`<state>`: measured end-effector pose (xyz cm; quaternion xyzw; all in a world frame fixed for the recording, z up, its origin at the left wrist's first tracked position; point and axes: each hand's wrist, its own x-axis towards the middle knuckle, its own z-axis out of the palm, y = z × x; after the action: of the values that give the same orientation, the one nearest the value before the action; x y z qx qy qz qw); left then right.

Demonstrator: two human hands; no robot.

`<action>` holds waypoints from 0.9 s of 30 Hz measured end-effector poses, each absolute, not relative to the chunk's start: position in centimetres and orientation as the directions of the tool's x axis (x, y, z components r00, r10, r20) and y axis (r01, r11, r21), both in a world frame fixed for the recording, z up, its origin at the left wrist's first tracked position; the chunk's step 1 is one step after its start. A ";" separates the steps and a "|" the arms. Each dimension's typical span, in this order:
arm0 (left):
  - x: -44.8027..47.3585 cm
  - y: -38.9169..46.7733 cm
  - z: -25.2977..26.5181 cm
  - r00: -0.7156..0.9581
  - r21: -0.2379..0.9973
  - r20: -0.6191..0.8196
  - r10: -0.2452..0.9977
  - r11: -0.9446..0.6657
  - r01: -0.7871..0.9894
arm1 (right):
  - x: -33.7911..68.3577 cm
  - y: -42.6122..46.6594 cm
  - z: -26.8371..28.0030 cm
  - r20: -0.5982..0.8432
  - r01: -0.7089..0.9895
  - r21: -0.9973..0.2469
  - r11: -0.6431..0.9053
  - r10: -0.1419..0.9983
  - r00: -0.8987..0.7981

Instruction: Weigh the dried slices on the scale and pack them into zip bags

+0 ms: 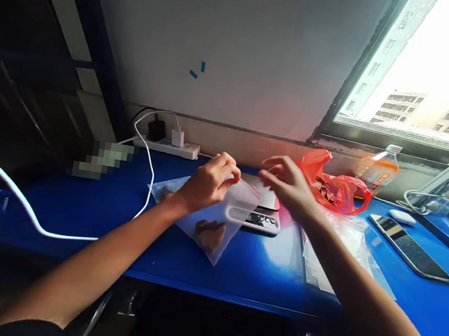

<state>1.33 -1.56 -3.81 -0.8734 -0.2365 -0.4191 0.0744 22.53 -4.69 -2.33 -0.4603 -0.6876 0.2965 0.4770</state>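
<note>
My left hand (pixel 212 182) is closed in a pinch on the upper edge of a translucent plastic bag (pixel 190 220). Some brown pieces (pixel 210 234), whose kind I cannot make out, lie in the bag's lower corner. Behind the bag, partly covered by it, stands a small digital scale (pixel 265 221) with buttons along its front. Above the scale hovers my right hand (pixel 284 182), its fingers bent and apart, apparently holding nothing and close to the bag's right corner.
A red plastic bag (pixel 342 189) with brown pieces stands beside an orange drink bottle (pixel 380 169). Flat clear bags (pixel 335 248) and a phone (pixel 410 248) lie on the right of the blue table (pixel 232 283). A white cable (pixel 40 227) crosses from the power strip (pixel 187 151) at left.
</note>
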 end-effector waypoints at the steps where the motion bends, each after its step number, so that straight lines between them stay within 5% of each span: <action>1: 1.6 -1.8 -4.0 0.554 0.059 0.760 0.339 -0.886 0.461 | 22.3 -4.7 -2.5 0.336 0.317 -0.875 0.366 0.930 -0.146; 5: 2.4 -2.3 -4.9 0.595 0.032 0.740 0.312 -0.901 0.433 | 21.3 -5.6 -3.7 0.164 0.132 -0.972 0.196 0.961 -0.223; 15: 2.3 -2.7 -4.5 0.671 0.115 0.696 0.255 -0.962 0.246 | 20.7 -6.7 -4.5 0.138 -0.141 -0.985 0.101 0.950 -0.281; 19: 2.1 -2.7 -4.3 0.719 0.105 0.650 0.247 -0.966 0.238 | 20.4 -6.5 -4.9 0.231 0.003 -0.971 0.240 0.938 -0.257; 24: 2.3 -2.8 -4.3 0.771 0.065 0.596 0.224 -0.971 0.231 | 21.3 -5.9 -4.8 0.365 0.374 -0.849 0.373 0.926 -0.094; 27: 2.1 -2.6 -4.4 0.788 0.082 0.559 0.258 -0.963 0.257 | 21.7 -6.5 -4.3 0.353 0.462 -0.787 0.409 0.913 -0.207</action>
<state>2.08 -2.63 -4.38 -0.9455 -0.1362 -0.2959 -0.0006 21.67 -6.55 -4.33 -0.4718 -0.7283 0.2702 0.4170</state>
